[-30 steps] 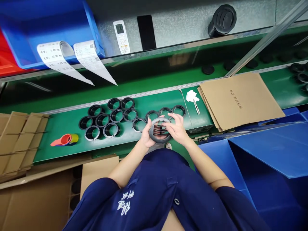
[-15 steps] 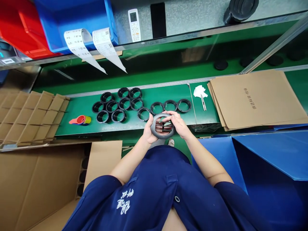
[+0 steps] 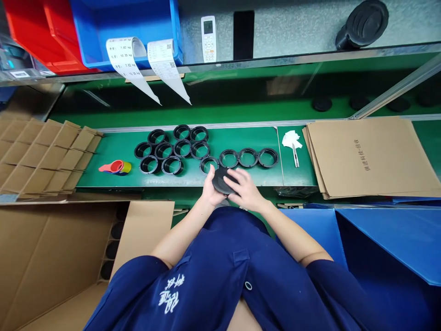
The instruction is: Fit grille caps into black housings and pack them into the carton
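My left hand [image 3: 212,189] is clamped on a round black piece [image 3: 221,181] at frame centre; my right hand [image 3: 248,191] lies spread over it, clamping or not I can't tell. This one seems unfinished; black rings [image 3: 172,172] stand on the surface [image 3: 113,139] mid-frame, dark discs [image 3: 111,249] in the lower-left carton [image 3: 62,248].

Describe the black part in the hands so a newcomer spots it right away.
Find the green bench, then the left hand at its near edge. It holds a round black part, partly covered by the right hand. Unlike the open rings on the bench, its visible face looks solid.
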Demonstrator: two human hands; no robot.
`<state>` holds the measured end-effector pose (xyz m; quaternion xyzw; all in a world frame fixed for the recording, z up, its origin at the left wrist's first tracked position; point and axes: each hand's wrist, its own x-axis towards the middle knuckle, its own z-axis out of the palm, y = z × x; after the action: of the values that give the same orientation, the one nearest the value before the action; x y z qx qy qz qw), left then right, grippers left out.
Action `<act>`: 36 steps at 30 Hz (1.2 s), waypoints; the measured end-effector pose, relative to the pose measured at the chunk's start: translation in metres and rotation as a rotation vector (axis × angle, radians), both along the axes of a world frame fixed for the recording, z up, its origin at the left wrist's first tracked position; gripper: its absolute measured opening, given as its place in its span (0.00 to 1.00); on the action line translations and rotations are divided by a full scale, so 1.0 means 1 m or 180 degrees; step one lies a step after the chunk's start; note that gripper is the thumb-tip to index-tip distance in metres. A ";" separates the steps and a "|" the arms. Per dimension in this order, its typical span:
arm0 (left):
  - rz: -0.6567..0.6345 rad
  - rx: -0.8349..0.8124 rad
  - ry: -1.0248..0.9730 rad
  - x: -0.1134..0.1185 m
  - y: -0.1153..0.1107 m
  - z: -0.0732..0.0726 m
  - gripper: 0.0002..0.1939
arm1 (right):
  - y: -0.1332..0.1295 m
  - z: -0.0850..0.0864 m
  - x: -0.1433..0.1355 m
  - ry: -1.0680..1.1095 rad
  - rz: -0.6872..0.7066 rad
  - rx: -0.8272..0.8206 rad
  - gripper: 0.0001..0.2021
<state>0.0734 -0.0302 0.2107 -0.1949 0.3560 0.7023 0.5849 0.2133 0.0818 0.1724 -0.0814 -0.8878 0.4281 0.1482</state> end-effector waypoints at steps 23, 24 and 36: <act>-0.0865 -0.1263 0.0441 -0.095 -0.043 -0.061 0.20 | 0.175 -0.128 -0.026 -0.2180 -0.2344 0.0716 0.55; -0.0836 -0.1355 0.0428 -0.100 -0.051 -0.064 0.19 | 0.177 -0.128 -0.026 -0.2208 -0.2315 0.0733 0.55; -0.0828 -0.1872 0.0343 -0.136 -0.054 -0.064 0.23 | 0.180 -0.128 -0.056 -0.1963 -0.2754 0.0836 0.35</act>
<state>-0.0629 -0.0844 0.1467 -0.2709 0.5960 0.4980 0.5687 0.1575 0.2613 0.0440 -0.5417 -0.8216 0.1699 0.0525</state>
